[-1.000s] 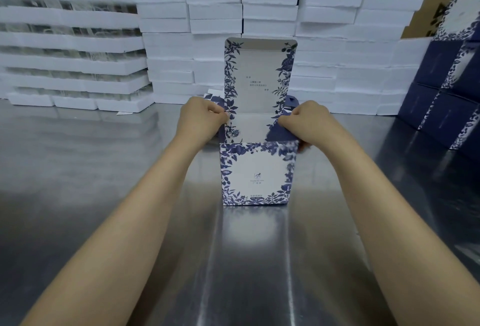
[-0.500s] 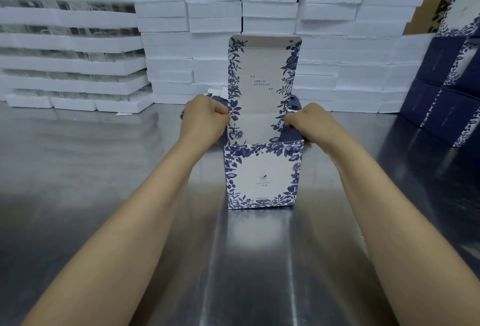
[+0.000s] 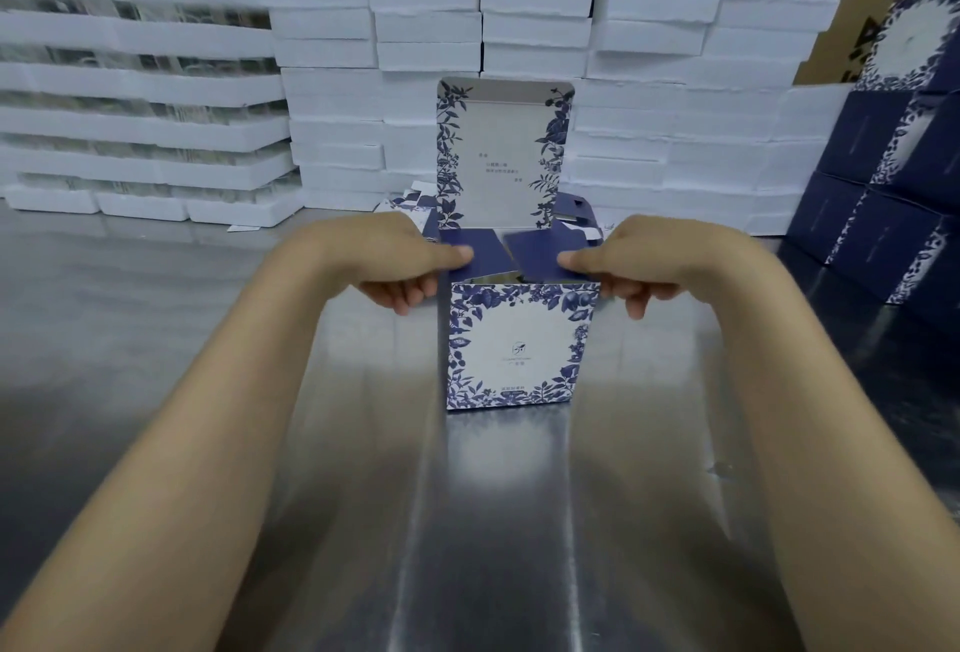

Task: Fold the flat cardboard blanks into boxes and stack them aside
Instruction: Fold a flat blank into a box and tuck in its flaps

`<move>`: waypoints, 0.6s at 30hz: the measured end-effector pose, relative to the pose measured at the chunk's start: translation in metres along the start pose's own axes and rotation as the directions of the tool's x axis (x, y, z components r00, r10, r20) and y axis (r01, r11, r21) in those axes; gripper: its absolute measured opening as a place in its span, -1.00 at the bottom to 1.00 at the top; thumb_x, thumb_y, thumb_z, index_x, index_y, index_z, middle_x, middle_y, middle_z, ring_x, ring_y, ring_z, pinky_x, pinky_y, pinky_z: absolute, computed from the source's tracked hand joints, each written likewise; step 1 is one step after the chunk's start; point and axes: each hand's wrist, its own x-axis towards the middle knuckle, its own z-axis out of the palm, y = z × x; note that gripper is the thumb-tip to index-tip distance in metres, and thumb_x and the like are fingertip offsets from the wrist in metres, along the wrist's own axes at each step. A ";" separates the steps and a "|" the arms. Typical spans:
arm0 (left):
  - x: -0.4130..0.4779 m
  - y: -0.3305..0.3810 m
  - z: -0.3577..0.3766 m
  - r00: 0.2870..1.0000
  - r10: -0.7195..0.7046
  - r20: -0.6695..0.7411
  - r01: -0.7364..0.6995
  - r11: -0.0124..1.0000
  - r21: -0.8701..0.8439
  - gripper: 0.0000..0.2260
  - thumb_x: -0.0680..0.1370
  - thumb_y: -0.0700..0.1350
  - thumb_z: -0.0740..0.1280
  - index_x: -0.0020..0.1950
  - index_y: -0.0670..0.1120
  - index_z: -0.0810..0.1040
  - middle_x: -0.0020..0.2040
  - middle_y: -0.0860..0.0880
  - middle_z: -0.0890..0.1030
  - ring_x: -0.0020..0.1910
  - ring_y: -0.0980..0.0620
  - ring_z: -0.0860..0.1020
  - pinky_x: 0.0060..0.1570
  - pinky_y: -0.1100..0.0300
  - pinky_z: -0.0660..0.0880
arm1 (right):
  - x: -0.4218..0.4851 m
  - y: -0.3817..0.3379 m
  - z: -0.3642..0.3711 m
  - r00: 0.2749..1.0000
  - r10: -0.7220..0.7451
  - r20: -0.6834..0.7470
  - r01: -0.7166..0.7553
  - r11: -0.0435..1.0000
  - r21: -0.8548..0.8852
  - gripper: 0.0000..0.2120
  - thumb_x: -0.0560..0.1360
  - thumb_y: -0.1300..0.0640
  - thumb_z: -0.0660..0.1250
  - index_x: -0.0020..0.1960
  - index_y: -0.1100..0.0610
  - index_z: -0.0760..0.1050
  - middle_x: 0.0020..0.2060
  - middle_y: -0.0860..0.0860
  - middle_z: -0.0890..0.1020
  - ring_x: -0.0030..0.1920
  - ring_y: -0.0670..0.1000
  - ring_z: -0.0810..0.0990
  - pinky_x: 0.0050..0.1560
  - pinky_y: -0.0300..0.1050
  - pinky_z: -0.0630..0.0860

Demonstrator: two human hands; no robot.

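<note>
A white box with blue floral print (image 3: 514,344) stands upright on the steel table (image 3: 156,365), its tall lid flap (image 3: 506,152) pointing up. My left hand (image 3: 389,261) grips the box's left top corner, thumb pressing the dark blue left side flap (image 3: 478,248) inward. My right hand (image 3: 639,261) grips the right top corner, thumb on the right side flap (image 3: 540,246). Both flaps lie nearly flat over the opening. Flat blanks (image 3: 410,201) lie behind the box, mostly hidden.
White foam trays (image 3: 649,79) are stacked in a wall along the table's back. Foam-and-clear trays (image 3: 130,79) are piled at the back left. Folded navy boxes (image 3: 893,173) are stacked at the right. Brown cartons stand behind.
The two side flaps, earlier upright under my fingers, are now folded inward over the opening. My thumbs have moved onto them; the box stayed in place.
</note>
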 end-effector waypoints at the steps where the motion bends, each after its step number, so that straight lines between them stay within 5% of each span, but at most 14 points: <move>1: 0.001 0.000 0.003 1.000 0.000 0.029 0.000 1.000 0.003 -0.55 0.53 0.23 0.30 -0.36 -0.10 0.51 -0.54 0.04 0.53 -0.57 0.12 0.50 -0.43 0.31 0.45 | 0.001 -0.001 0.003 1.000 -0.004 0.031 0.004 1.000 0.004 -0.56 0.54 -0.18 0.28 -0.34 0.12 0.37 -0.61 -0.04 0.37 -0.57 -0.06 0.46 -0.47 -0.22 0.19; 8: 0.003 0.004 0.008 1.000 -0.009 -0.028 0.008 0.999 -0.045 -0.65 0.57 -0.01 0.33 -0.38 -0.08 0.39 -0.59 0.05 0.41 -0.59 0.09 0.34 -0.49 0.32 0.30 | 0.006 -0.007 0.011 0.999 -0.020 -0.041 0.020 1.000 0.000 -0.62 0.52 0.08 0.32 -0.43 0.14 0.34 -0.55 0.01 0.40 -0.58 -0.01 0.29 -0.49 -0.25 0.23; 14: -0.002 0.012 0.019 0.990 -0.002 -0.141 0.023 0.989 0.145 -0.70 0.55 -0.08 0.25 -0.36 -0.14 0.40 -0.35 -0.12 0.54 -0.41 -0.06 0.41 -0.29 0.20 0.32 | 0.006 -0.010 0.015 0.998 -0.005 -0.067 0.004 1.000 -0.006 -0.67 0.48 0.13 0.27 -0.43 0.15 0.34 -0.48 0.05 0.46 -0.51 0.03 0.33 -0.39 -0.21 0.28; 18: -0.005 0.013 0.014 0.986 0.008 -0.164 0.026 0.978 0.207 -0.61 0.55 0.02 0.29 -0.43 -0.12 0.39 -0.58 0.01 0.46 -0.61 0.05 0.37 -0.44 0.24 0.27 | 0.006 -0.007 0.013 0.999 0.006 -0.035 -0.003 0.996 0.086 -0.65 0.49 0.10 0.33 -0.42 0.14 0.35 -0.57 -0.03 0.43 -0.62 -0.05 0.28 -0.57 -0.27 0.21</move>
